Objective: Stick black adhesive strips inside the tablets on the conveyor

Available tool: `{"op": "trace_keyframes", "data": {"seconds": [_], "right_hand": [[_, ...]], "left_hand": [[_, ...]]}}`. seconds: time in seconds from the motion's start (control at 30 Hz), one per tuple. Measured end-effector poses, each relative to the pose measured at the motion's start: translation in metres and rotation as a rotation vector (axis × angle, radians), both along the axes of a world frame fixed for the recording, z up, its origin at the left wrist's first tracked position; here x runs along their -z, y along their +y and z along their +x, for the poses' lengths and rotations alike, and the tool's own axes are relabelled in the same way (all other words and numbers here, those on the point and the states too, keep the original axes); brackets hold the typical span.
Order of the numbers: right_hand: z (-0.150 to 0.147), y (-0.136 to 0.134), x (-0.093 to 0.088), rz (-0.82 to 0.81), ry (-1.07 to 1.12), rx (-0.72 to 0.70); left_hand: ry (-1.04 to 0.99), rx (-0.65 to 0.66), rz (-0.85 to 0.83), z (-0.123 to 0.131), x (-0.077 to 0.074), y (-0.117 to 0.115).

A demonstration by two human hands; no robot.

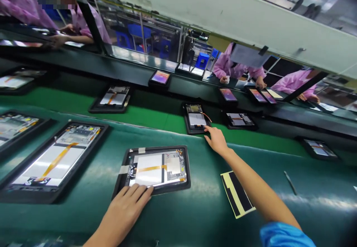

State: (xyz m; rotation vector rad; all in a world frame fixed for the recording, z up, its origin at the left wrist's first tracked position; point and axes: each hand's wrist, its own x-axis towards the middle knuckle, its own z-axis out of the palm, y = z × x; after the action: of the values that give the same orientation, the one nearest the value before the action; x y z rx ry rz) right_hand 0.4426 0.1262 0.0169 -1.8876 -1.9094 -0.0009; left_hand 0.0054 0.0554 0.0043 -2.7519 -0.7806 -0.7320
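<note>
My left hand [128, 206] lies with its fingers stretched over the near edge of an opened tablet [150, 161], its thumb hidden. That tablet sits in a black tray [187, 165] on the green bench, with a white battery, an orange ribbon cable and a circuit board showing. My right hand [216, 139] reaches forward to the near right corner of another opened tablet [196, 119] in a black tray on the bright green belt. Its index finger touches the corner and its thumb is apart. A thin orange-red wire [206, 117] sticks out from that tablet.
A black and yellow adhesive sheet [237, 194] lies under my right forearm, with a thin grey tool [290, 183] farther right. Another opened tablet [57, 161] is at left. The belt [156, 119] carries several trays. Beyond it, co-workers in pink sleeves [223, 67] handle lit tablets [258, 95].
</note>
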Motion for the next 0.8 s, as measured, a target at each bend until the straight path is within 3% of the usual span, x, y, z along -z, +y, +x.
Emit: {"op": "trace_keyframes", "data": {"seconds": [0.23,0.43,0.57,0.67,0.8], "right_hand": [[0.009,0.017,-0.008,-0.048,-0.102,-0.038],[0.015,-0.010,-0.035,0.016,-0.129,-0.071],[0.011,-0.037,-0.048,0.091,-0.075,-0.142],[0.005,-0.055,-0.051,0.132,-0.032,-0.132],[-0.008,-0.072,-0.050,0.184,0.011,-0.088]], "left_hand": [[0.011,-0.046,-0.039,-0.007,-0.009,0.060],[-0.005,-0.018,-0.164,0.001,-0.009,0.111],[-0.057,-0.074,-0.241,0.024,-0.021,0.149],[-0.203,-0.208,-0.304,0.048,-0.034,0.170],[-0.435,-0.281,-0.448,0.075,-0.042,0.165]]}}
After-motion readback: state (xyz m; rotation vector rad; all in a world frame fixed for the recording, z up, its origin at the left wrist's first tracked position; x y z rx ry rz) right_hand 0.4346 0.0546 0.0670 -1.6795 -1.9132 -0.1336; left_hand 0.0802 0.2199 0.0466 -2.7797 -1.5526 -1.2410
